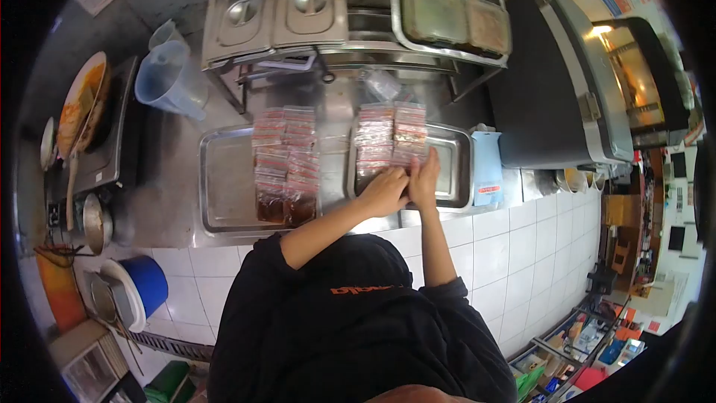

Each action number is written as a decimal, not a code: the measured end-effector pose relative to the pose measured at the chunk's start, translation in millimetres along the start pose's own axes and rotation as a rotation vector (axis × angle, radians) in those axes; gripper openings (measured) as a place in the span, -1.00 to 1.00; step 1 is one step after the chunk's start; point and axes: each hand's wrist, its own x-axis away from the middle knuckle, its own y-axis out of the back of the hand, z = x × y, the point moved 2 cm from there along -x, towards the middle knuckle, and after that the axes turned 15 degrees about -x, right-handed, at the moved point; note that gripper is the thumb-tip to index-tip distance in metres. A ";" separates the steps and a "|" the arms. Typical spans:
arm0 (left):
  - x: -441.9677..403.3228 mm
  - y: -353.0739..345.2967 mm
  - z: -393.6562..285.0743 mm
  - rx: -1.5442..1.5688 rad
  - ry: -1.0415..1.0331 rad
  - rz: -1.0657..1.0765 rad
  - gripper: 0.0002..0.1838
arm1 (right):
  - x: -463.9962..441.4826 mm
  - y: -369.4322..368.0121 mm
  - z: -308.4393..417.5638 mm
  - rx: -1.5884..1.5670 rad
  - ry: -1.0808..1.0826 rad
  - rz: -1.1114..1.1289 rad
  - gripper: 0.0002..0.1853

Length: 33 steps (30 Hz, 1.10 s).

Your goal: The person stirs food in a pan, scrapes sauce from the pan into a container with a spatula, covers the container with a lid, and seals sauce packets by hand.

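Two steel trays lie on the metal counter. In the left tray (224, 179), rows of small zip bags (287, 160) with red seal lines and dark reddish contents overlap along its right side. Similar bags (374, 133) fill the left part of the right tray (464, 172). My left hand (384, 192) and my right hand (424, 179) meet at the front of that tray, over the lower end of the bags. The fingers of my left hand are bent; what lies under them is hidden. My right hand's fingers point up beside the bags, and its grip is unclear.
A light blue packet (488, 168) lies right of the right tray. Lidded steel pans (309, 11) and a tray of containers (451, 11) stand on the rack behind. Plastic jugs (168, 78) are at the left, a dark appliance (537, 82) at the right.
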 end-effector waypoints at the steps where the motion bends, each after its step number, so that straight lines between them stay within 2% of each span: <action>1: 8.6 11.5 -2.0 0.048 -0.008 -0.008 -0.65 | 2.3 -1.3 10.0 0.136 0.048 -0.050 -0.37; 3: 38.1 46.9 -6.0 0.154 -0.045 -0.061 -0.72 | 11.2 4.0 45.8 0.209 0.153 -0.155 -0.37; 4: 56.1 61.4 -3.5 0.159 -0.013 -0.084 -0.73 | 16.4 4.1 64.0 0.150 0.218 -0.175 -0.37; 6: 93.2 86.3 8.8 0.153 0.038 -0.107 -0.74 | 30.3 -9.6 100.3 0.056 0.300 -0.165 -0.51; 8: 132.7 112.7 32.2 0.073 0.326 -0.209 -0.76 | 45.1 -36.0 122.7 -0.112 0.322 -0.029 -0.70; 9: 151.9 117.5 52.9 0.036 0.373 -0.378 -0.78 | 53.4 -52.5 134.7 -0.179 0.318 0.074 -0.80; 10: 169.3 128.3 65.2 -0.070 0.531 -0.437 -0.76 | 62.4 -71.6 143.8 -0.169 0.361 0.191 -0.89; 11: 188.8 126.8 86.3 0.035 0.707 -0.423 -0.73 | 72.5 -91.5 149.9 -0.105 0.414 0.309 -0.87; 12: 204.2 131.1 101.7 -0.121 0.741 -0.403 -0.67 | 81.6 -111.2 147.3 -0.018 0.441 0.431 -0.81; 15: 227.6 127.8 133.2 -0.047 0.800 -0.391 -0.63 | 92.5 -151.7 156.1 0.040 0.451 0.473 -0.73; 17: 232.4 124.2 147.0 -0.041 0.768 -0.378 -0.63 | 90.4 -171.0 156.1 0.095 0.444 0.449 -0.66; 19: 232.0 121.9 154.6 0.252 0.835 -0.280 -0.65 | 86.4 -182.0 160.8 0.123 0.442 0.433 -0.65; 20: 232.5 123.0 156.5 0.253 0.835 -0.284 -0.65 | 85.0 -186.0 162.5 0.125 0.446 0.434 -0.65; 22: 231.8 127.2 158.2 0.349 0.774 -0.263 -0.67 | 82.9 -193.0 162.6 0.207 0.377 0.559 -0.67; 25: 233.7 124.1 169.8 0.460 0.693 -0.234 -0.74 | 80.9 -192.9 168.9 0.195 0.329 0.552 -0.70; 29: 228.6 139.0 169.7 0.365 0.599 -0.242 -0.82 | 73.4 -193.3 169.7 0.112 0.182 0.663 -0.78; 32: 222.5 138.3 182.7 0.252 0.570 -0.306 -0.87 | 69.3 -198.3 166.9 0.147 0.256 0.652 -0.84; 33: 219.0 138.1 186.4 0.185 0.568 -0.322 -0.86 | 67.6 -202.6 164.7 0.185 0.309 0.577 -0.84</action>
